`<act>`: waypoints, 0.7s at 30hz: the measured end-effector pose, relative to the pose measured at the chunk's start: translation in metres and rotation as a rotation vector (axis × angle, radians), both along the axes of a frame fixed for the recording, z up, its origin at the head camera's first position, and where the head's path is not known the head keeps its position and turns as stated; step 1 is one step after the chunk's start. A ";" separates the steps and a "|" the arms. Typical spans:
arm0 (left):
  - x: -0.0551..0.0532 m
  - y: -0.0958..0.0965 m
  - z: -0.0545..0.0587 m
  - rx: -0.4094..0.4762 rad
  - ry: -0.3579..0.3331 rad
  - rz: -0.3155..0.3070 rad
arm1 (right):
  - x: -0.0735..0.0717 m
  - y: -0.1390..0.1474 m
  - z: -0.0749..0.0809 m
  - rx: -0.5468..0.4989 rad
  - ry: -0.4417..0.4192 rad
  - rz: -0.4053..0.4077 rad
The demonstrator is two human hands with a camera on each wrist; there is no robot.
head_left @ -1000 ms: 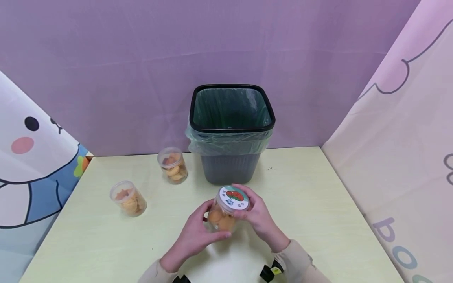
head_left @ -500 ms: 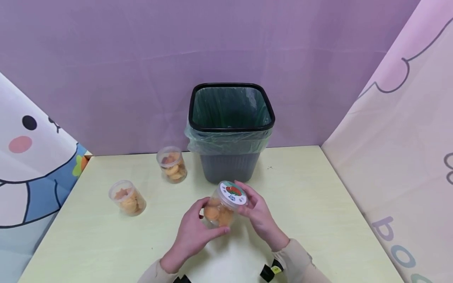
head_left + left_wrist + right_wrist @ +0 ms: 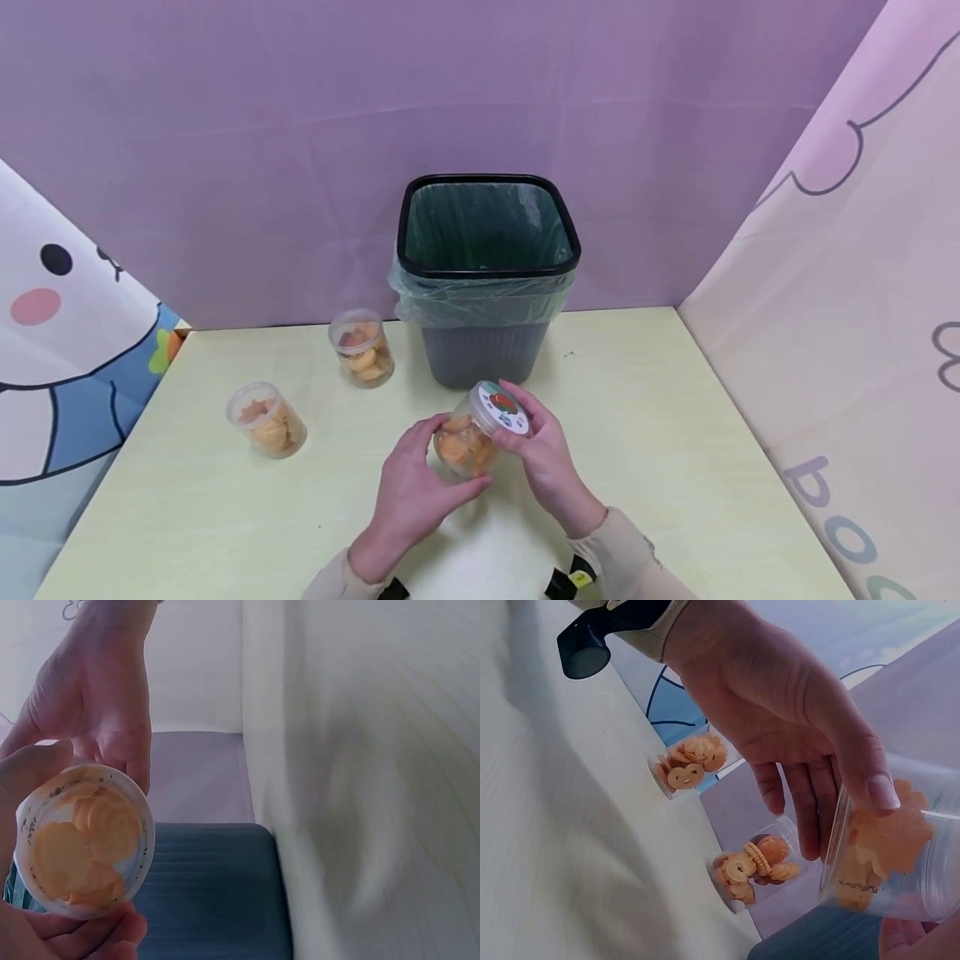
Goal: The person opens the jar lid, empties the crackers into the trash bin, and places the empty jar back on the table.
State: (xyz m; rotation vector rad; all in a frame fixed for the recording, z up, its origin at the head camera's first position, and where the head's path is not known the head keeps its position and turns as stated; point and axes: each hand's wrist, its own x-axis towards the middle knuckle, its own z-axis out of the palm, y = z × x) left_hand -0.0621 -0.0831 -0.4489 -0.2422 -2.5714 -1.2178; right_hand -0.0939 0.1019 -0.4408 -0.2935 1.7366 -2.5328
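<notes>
A clear plastic jar [image 3: 463,446] of cookies is held in both hands just in front of the bin, its lid tilted to the right. My left hand [image 3: 416,492] grips the jar's body, thumb on the near side. My right hand [image 3: 553,467] holds the lid [image 3: 504,407], which bears a white and green label with a red fruit picture. Through the jar's base [image 3: 86,840] in the left wrist view, several round cookies show. In the right wrist view the left thumb lies along the jar's wall, while most of the right hand is out of frame.
Behind the jar stands a grey bin [image 3: 483,350] with a black rim and green liner. Two lidless cookie jars, a back one [image 3: 363,354] and a nearer one [image 3: 270,425], stand to the left on the pale table [image 3: 187,508]. Cloth panels enclose the sides and back.
Both hands have tipped the jar, so its lid leans further right and its body shows more. The other jars and bin stay put; the head view shifts slightly.
</notes>
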 end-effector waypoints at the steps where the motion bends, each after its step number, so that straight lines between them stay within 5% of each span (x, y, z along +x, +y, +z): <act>1: 0.000 0.000 0.001 0.001 -0.002 -0.002 | 0.000 0.000 0.000 -0.002 0.006 0.000; 9: 0.003 -0.004 0.002 0.125 -0.116 -0.081 | 0.001 0.005 0.004 0.013 0.056 0.084; 21: 0.002 -0.022 0.011 0.350 -0.367 -0.532 | -0.011 0.025 0.005 -0.098 0.251 0.527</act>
